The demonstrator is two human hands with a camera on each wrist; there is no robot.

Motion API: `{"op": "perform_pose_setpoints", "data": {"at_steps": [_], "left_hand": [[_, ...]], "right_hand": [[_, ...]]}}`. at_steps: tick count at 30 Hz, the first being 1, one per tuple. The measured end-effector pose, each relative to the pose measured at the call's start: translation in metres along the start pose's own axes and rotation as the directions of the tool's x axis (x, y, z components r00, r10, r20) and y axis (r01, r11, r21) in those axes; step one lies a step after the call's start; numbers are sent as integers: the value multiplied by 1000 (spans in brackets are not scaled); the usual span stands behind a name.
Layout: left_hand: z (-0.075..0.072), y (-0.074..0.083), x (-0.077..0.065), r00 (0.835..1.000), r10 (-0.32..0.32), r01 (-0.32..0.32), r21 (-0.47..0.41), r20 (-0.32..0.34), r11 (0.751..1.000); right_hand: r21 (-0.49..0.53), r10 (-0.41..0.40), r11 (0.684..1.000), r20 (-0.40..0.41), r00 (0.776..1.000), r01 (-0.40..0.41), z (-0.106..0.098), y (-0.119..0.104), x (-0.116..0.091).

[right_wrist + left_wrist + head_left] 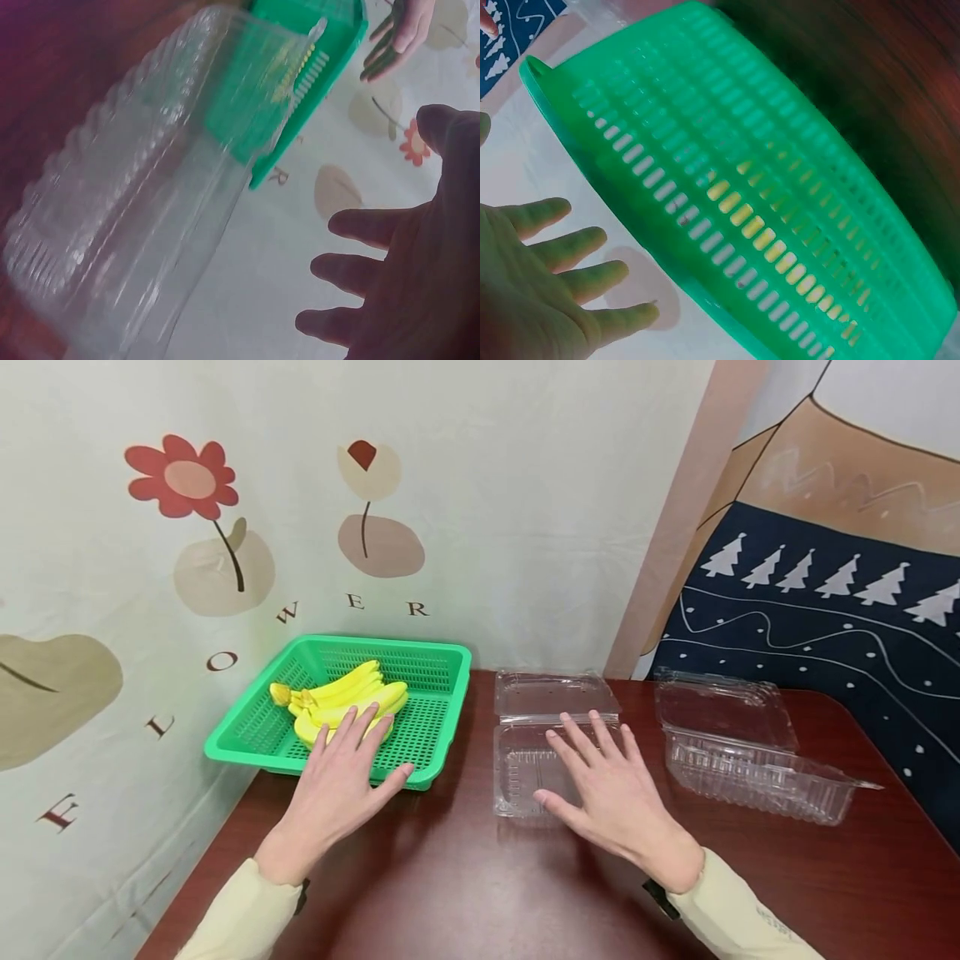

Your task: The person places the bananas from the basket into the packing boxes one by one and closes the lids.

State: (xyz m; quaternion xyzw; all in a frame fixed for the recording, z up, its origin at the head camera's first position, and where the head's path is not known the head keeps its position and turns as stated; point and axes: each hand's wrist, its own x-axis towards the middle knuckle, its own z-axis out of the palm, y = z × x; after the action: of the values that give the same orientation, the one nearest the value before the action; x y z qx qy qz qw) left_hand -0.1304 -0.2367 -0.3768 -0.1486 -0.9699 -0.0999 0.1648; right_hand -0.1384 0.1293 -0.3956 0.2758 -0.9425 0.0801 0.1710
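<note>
In the head view my left hand (341, 777) is spread, palm down, over the near edge of a green plastic basket (442, 710). A bunch of yellow bananas (337, 689) lies inside that basket, partly hidden by the fingers. My right hand (611, 781) has its fingers spread above an open clear plastic box (517, 777) with its lid folded back. Neither hand holds anything. The left wrist view shows the basket's slotted side (727, 172) beside the straight fingers. In the right wrist view, the clear box (142, 180) stands near the outstretched fingers.
A second clear plastic box (750, 772), its lid raised at the back, stands on the right of the dark red table (480, 893). Behind the table hangs a pale cloth (510, 527) printed with flowers; a dark blue panel (810, 602) with trees is at the right.
</note>
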Motion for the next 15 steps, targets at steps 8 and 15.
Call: {"op": "perform_pose_setpoints", "data": {"at_steps": [8, 15], "left_hand": [[-5, -23, 0, 999, -37, 37, 8, -1, 999], [-8, -40, 9, 999, -38, 38, 29, 0, 999]], "right_hand": [[1, -97, 995, 27, 995, 97, 14, -28, 16], [-7, -167, 986, 53, 985, 167, 24, -53, 30]]}}
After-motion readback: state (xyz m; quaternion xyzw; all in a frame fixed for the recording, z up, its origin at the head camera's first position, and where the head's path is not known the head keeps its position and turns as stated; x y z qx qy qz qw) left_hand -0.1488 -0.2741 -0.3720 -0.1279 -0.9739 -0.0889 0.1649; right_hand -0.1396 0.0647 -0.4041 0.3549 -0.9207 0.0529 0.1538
